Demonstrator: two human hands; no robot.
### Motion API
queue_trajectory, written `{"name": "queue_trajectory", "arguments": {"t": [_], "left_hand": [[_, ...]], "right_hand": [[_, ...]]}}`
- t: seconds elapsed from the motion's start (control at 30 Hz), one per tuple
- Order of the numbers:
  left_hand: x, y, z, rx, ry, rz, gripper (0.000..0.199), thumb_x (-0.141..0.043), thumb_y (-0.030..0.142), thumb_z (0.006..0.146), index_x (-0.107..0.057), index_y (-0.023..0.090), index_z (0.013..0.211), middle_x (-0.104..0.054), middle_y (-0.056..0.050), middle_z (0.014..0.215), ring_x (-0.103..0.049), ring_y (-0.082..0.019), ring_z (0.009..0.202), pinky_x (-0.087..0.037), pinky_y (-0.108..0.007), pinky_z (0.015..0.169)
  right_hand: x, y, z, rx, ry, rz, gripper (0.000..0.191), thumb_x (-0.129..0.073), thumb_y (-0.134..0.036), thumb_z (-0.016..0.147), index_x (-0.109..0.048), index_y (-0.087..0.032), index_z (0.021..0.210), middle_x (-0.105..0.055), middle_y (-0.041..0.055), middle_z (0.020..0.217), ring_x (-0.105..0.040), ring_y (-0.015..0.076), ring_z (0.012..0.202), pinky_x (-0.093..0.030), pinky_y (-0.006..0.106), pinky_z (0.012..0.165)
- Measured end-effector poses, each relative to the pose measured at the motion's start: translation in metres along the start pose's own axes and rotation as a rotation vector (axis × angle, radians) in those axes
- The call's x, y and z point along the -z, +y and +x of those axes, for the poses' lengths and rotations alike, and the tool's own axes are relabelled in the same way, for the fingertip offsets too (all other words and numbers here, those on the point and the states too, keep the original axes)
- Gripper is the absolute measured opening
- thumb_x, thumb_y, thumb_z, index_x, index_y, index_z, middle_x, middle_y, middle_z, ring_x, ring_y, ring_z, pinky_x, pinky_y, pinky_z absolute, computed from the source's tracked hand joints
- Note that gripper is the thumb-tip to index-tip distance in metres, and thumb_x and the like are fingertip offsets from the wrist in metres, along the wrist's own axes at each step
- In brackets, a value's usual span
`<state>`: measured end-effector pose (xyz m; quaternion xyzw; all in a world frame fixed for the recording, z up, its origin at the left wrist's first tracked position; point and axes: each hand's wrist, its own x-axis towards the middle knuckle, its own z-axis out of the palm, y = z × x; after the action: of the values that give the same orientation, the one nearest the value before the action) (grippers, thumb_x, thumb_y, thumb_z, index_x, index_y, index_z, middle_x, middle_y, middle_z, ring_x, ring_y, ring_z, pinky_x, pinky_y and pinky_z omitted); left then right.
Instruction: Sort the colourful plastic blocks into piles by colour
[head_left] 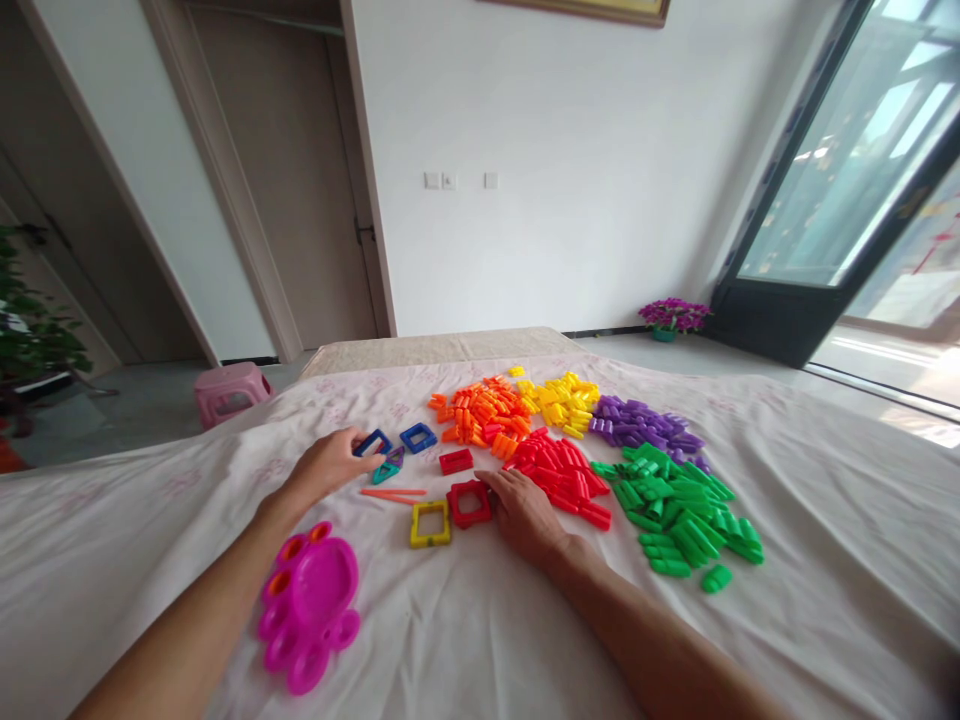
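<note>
Currently, a dark blue square [373, 443] is grasped between the thumb and fingers of the left hand [330, 464], while a red square [470, 504] is touched at its right edge by the right hand [525, 512], held palm down; whether it is gripped cannot be told. Just beside the held square, a purple triangle [395, 457], a teal triangle [386, 472] and another blue square [418, 437] are seen. A yellow square [430, 524] is set left of the red one, with a red rectangle [456, 461] and orange sticks [394, 493] nearby. Farther out, a pink tray [324, 580] is placed near the left forearm, and red pieces [559, 470], orange pieces [487, 410], yellow pieces [564, 402], purple pieces [646, 424] and green pieces [679, 505] are heaped on the cloth [465, 640].
</note>
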<state>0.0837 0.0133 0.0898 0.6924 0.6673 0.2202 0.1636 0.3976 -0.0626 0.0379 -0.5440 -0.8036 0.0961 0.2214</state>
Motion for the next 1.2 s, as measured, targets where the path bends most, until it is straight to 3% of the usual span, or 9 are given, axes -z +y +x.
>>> {"name": "queue_trajectory", "arguments": {"t": [0.2, 0.3, 0.4, 0.63, 0.83, 0.97, 1.03, 1.2], "left_hand": [[-0.044, 0.044, 0.044, -0.038, 0.05, 0.188, 0.052, -0.066, 0.053, 0.068, -0.069, 0.021, 0.108, -0.071, -0.013, 0.117, -0.065, -0.03, 0.104, -0.043, -0.03, 0.074], [-0.062, 0.049, 0.056, -0.018, 0.04, 0.209, 0.051, -0.066, 0.055, 0.067, -0.069, 0.02, 0.106, -0.071, -0.015, 0.116, -0.065, -0.03, 0.105, -0.043, -0.03, 0.075], [-0.068, 0.049, 0.062, -0.021, -0.006, 0.223, 0.054, -0.071, 0.058, 0.062, -0.069, 0.022, 0.102, -0.073, -0.013, 0.111, -0.066, -0.032, 0.102, -0.044, -0.032, 0.074], [-0.069, 0.044, 0.067, -0.062, -0.065, 0.209, 0.055, -0.076, 0.043, 0.061, -0.068, 0.021, 0.11, -0.072, -0.013, 0.112, -0.066, -0.031, 0.104, -0.044, -0.031, 0.078], [-0.074, 0.044, 0.074, -0.062, -0.066, 0.151, 0.065, -0.079, 0.047, 0.059, -0.064, 0.02, 0.116, -0.071, -0.014, 0.117, -0.064, -0.031, 0.109, -0.044, -0.03, 0.082], [-0.065, 0.035, 0.074, -0.07, -0.058, 0.112, 0.08, -0.075, 0.055, 0.062, -0.055, 0.02, 0.131, -0.066, -0.014, 0.128, -0.063, -0.027, 0.112, -0.046, -0.028, 0.082], [-0.053, 0.024, 0.068, -0.069, -0.048, 0.102, 0.074, -0.07, 0.055, 0.069, -0.054, 0.019, 0.132, -0.065, -0.014, 0.13, -0.064, -0.024, 0.11, -0.046, -0.027, 0.081], [-0.027, -0.001, 0.038, -0.089, -0.094, 0.148, 0.033, -0.062, 0.042, 0.079, -0.071, 0.022, 0.103, -0.075, -0.004, 0.107, -0.068, -0.019, 0.096, -0.048, -0.024, 0.078]], "right_hand": [[0.002, 0.001, -0.002, 0.016, -0.003, 0.009, 0.05, -0.042, -0.011, 0.087, -0.059, -0.019, 0.133, -0.067, 0.0094, 0.119, -0.059, 0.0206, 0.111, -0.042, 0.03, 0.098], [0.003, 0.001, -0.002, 0.02, -0.006, 0.026, 0.052, -0.041, -0.01, 0.086, -0.059, -0.02, 0.133, -0.068, 0.0087, 0.118, -0.059, 0.02, 0.109, -0.042, 0.029, 0.097], [0.004, 0.0, -0.002, 0.025, -0.006, 0.031, 0.053, -0.042, -0.009, 0.084, -0.059, -0.02, 0.133, -0.067, 0.0083, 0.119, -0.059, 0.0201, 0.111, -0.041, 0.029, 0.099], [0.003, 0.0, -0.001, 0.03, -0.001, 0.035, 0.051, -0.042, -0.01, 0.086, -0.06, -0.02, 0.133, -0.069, 0.0079, 0.117, -0.059, 0.0208, 0.107, -0.043, 0.029, 0.095], [0.003, 0.0, -0.001, 0.035, 0.005, 0.054, 0.053, -0.042, -0.009, 0.084, -0.06, -0.021, 0.132, -0.068, 0.0074, 0.119, -0.058, 0.0206, 0.112, -0.041, 0.03, 0.099], [0.003, 0.0, -0.002, 0.04, 0.0, 0.045, 0.052, -0.042, -0.009, 0.084, -0.06, -0.02, 0.132, -0.068, 0.0081, 0.118, -0.059, 0.0208, 0.11, -0.042, 0.03, 0.098], [0.003, 0.001, -0.002, 0.035, 0.002, 0.035, 0.051, -0.043, -0.009, 0.085, -0.06, -0.018, 0.132, -0.068, 0.0093, 0.118, -0.059, 0.0209, 0.109, -0.042, 0.03, 0.098], [0.001, 0.002, 0.0, 0.024, 0.006, 0.021, 0.049, -0.044, -0.01, 0.085, -0.061, -0.02, 0.13, -0.067, 0.0093, 0.121, -0.059, 0.0207, 0.111, -0.042, 0.03, 0.098]]}}
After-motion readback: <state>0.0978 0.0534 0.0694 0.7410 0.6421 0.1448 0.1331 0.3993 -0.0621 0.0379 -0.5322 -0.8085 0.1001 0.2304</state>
